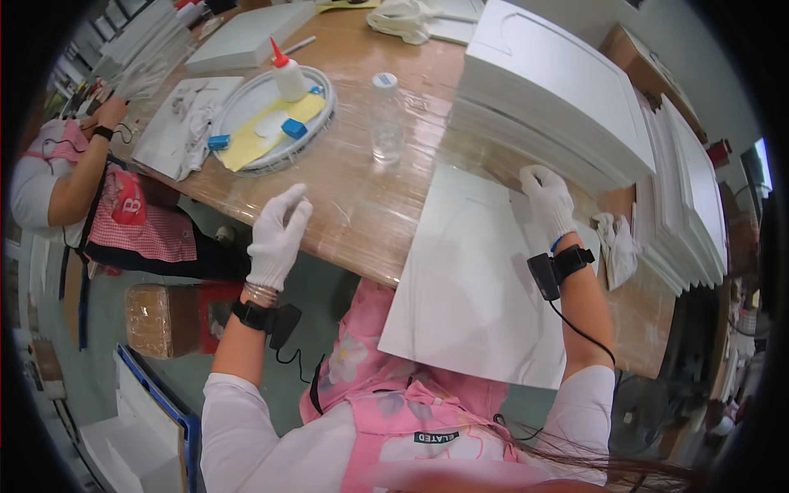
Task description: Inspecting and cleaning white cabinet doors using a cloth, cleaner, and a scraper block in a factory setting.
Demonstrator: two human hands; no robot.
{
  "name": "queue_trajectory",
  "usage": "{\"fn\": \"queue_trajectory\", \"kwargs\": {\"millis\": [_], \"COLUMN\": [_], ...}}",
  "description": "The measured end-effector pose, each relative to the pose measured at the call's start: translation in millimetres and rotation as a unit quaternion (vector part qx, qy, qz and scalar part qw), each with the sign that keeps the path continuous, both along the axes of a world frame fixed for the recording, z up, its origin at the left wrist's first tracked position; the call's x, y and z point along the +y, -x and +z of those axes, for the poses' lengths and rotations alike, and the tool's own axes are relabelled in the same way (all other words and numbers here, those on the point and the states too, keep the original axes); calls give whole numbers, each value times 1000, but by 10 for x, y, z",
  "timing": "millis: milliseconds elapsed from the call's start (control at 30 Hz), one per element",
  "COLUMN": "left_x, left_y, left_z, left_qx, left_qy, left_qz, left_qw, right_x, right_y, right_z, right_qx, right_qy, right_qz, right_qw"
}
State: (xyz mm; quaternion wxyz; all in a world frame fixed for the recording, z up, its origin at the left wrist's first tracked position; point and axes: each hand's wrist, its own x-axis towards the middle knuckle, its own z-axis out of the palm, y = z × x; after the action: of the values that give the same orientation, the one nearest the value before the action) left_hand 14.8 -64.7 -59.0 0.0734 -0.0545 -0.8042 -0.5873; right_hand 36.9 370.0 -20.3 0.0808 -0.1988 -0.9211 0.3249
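My left hand (277, 240), in a white glove, hovers just off the near edge of the table with a gap between thumb and fingers; nothing shows in it. Over the far right part of a flat white panel (485, 279) is my right hand (548, 200), gloved too, with its fingers curled in. Whatever those fingers hold, if anything, is hidden. The panel lies on the table and juts past its near edge above my lap. Beyond my left hand sits a round white lid (322, 123) bearing a yellow sheet (259, 148), blue blocks (293, 128) and a red-tipped glue bottle (288, 79).
A clear bottle (386, 123) stands mid-table on the plastic-wrapped surface (353, 214). Tall stacks of white panels (559, 82) rise at the right, near a crumpled white cloth (618, 246). At the left a co-worker (82, 177) sits; a taped carton (163, 320) is on the floor.
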Motion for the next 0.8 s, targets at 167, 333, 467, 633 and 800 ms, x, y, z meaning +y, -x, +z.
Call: {"fn": "queue_trajectory", "kwargs": {"millis": [167, 333, 467, 633, 800], "left_x": [-173, -102, -20, -226, -548], "left_y": [850, 1616, 1847, 1616, 1355], "left_z": [288, 234, 338, 450, 414], "left_qx": [221, 200, 157, 126, -88], "left_qy": [375, 574, 662, 571, -419], "left_qz": [59, 35, -36, -25, -67], "left_qw": [898, 793, 732, 811, 901], "right_x": [105, 201, 261, 638, 567], "right_y": [327, 294, 5, -319, -518], "right_z": [-253, -313, -96, -394, -168], "right_qx": [-11, 14, 29, 55, 18], "right_qy": [-141, -196, -161, -45, -12], "right_qz": [43, 37, 6, 12, -35], "right_qw": [989, 980, 987, 997, 999]}}
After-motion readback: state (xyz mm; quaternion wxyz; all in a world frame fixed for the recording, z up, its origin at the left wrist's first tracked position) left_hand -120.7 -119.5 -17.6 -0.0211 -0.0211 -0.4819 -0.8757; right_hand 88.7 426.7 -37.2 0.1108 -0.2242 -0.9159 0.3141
